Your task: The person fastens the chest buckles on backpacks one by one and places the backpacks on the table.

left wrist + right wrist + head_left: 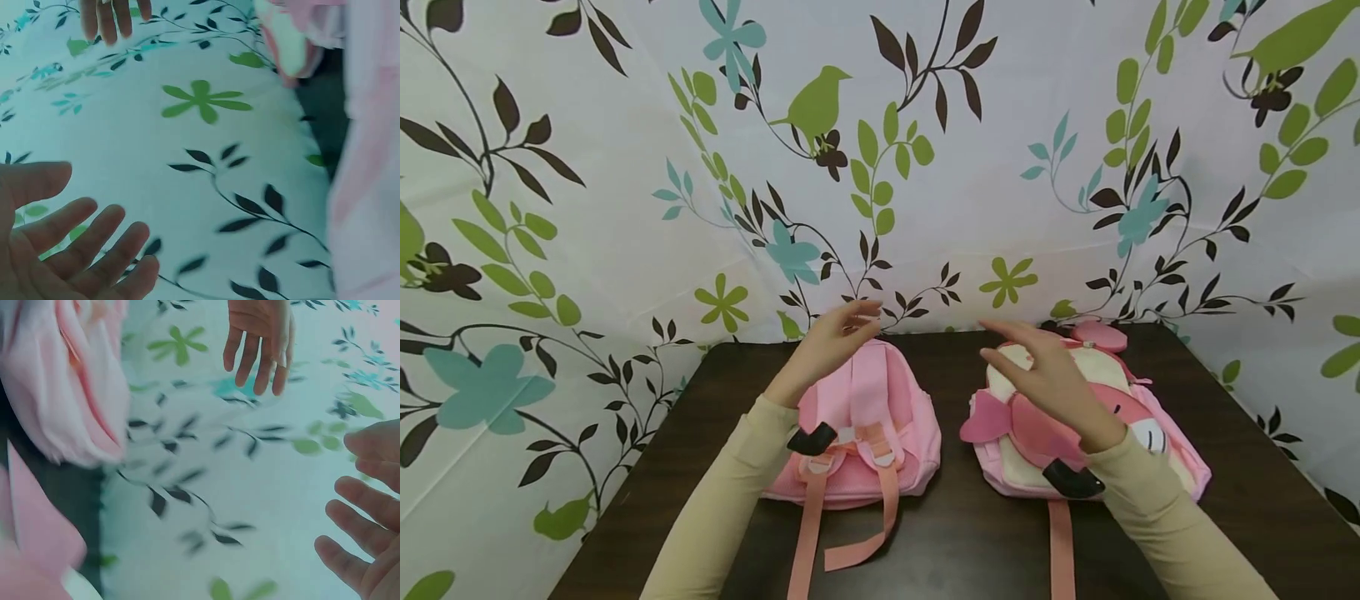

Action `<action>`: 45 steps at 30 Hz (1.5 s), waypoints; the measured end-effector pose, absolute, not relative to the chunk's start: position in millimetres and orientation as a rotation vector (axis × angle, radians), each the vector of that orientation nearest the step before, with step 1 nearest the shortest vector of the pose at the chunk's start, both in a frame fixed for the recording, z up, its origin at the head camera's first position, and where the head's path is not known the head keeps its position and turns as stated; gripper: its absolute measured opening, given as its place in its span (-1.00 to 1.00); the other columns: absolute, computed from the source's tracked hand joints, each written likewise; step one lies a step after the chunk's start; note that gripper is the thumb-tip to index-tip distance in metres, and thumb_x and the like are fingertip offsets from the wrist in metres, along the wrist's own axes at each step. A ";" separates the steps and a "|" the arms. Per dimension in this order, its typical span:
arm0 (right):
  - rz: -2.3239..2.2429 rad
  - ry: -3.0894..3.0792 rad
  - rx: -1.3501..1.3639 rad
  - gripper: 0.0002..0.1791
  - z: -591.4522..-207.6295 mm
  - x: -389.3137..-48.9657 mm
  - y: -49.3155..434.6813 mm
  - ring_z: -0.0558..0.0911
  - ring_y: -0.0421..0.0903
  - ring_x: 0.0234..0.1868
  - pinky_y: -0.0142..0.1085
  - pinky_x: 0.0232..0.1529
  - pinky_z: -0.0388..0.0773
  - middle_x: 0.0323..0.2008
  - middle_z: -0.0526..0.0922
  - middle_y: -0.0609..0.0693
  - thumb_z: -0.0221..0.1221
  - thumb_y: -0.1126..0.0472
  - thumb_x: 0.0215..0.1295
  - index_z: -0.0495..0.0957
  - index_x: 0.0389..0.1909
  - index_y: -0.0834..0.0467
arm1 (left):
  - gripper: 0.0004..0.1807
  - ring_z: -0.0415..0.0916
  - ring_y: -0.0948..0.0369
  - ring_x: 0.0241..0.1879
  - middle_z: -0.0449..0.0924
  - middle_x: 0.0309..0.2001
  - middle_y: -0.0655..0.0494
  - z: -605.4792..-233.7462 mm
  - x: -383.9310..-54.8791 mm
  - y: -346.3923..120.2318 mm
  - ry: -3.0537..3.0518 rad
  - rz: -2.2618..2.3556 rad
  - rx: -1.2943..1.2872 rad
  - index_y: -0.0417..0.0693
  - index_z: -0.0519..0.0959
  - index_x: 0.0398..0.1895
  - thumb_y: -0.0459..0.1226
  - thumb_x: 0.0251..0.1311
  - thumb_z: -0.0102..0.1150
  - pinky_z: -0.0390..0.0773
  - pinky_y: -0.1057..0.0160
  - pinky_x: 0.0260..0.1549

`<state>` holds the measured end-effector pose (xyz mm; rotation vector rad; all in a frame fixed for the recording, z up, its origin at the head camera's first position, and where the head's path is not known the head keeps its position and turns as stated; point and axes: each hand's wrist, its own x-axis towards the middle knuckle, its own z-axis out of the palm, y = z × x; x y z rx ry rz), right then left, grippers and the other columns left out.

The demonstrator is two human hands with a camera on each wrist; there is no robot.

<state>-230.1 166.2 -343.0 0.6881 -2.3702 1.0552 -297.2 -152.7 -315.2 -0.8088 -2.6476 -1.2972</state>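
Observation:
Two small pink backpacks lie on the dark table. The left backpack (917, 417) has its back side up, showing its shoulder straps and buckles. Above its upper part hovers my left hand (838, 337), fingers loosely extended and holding nothing. The right backpack (1015, 458) lies front side up, with a cream and pink animal-like design and a pink bow-shaped piece. My right hand (1048, 371) is raised over it, fingers extended toward the left hand. In the left wrist view the left palm (69, 256) faces inward, and the right wrist view shows the right fingers (359, 519) spread.
Loose strap ends (857, 557) trail toward the table's front edge. Behind the dark table (955, 542) hangs a white cloth (625, 208) printed with leaves, flowers and birds. A dark wrist camera (811, 439) sits at the left cuff, another at the right.

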 end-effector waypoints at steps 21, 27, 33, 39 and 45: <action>0.769 -2.398 0.556 -0.27 -372.1 -172.8 232.3 0.50 0.23 0.26 -0.51 0.31 0.23 0.27 0.53 0.17 0.42 0.26 0.19 0.44 0.41 0.06 | -0.52 0.54 0.00 0.16 0.58 0.19 -0.11 -349.4 -371.2 -26.5 -2.828 -0.802 -0.935 -0.18 0.47 0.33 -0.14 0.47 0.05 0.50 0.04 0.15; 0.785 -2.468 0.578 -0.33 -403.9 -166.3 229.4 0.48 0.23 0.28 -0.68 0.26 -0.01 0.27 0.52 0.18 0.41 0.24 0.20 0.48 0.35 0.14 | -0.49 0.51 0.06 0.22 0.55 0.25 -0.06 -369.9 -373.5 -2.1 -2.880 -0.478 -0.984 -0.11 0.47 0.36 -0.04 0.49 0.02 0.51 0.07 0.15; 0.764 -2.519 0.575 -0.35 -425.2 -159.4 228.5 0.50 0.21 0.26 -0.62 0.26 0.04 0.28 0.52 0.18 0.44 0.17 0.17 0.51 0.30 0.20 | -0.51 0.56 0.07 0.14 0.59 0.20 -0.01 -394.0 -373.2 11.8 -2.849 -0.232 -0.965 -0.07 0.51 0.32 -0.01 0.49 0.02 0.57 0.11 0.07; 0.755 -2.541 0.602 -0.32 -442.4 -151.8 228.7 0.50 0.20 0.24 -0.24 0.11 0.56 0.28 0.50 0.18 0.45 0.15 0.17 0.50 0.31 0.24 | -0.52 0.54 0.04 0.18 0.59 0.20 0.01 -419.4 -367.9 25.2 -2.843 -0.130 -0.915 -0.03 0.52 0.31 0.00 0.51 -0.04 0.47 0.02 0.19; 0.680 -2.562 0.687 -0.17 -458.4 -148.7 228.8 0.45 0.21 0.26 -0.38 0.35 0.27 0.31 0.47 0.17 0.51 -0.02 0.07 0.48 0.34 0.21 | -0.51 0.60 0.07 0.08 0.63 0.11 -0.01 -430.6 -356.9 39.7 -2.898 -0.326 -0.927 -0.06 0.52 0.27 0.03 0.51 -0.07 0.58 0.11 0.02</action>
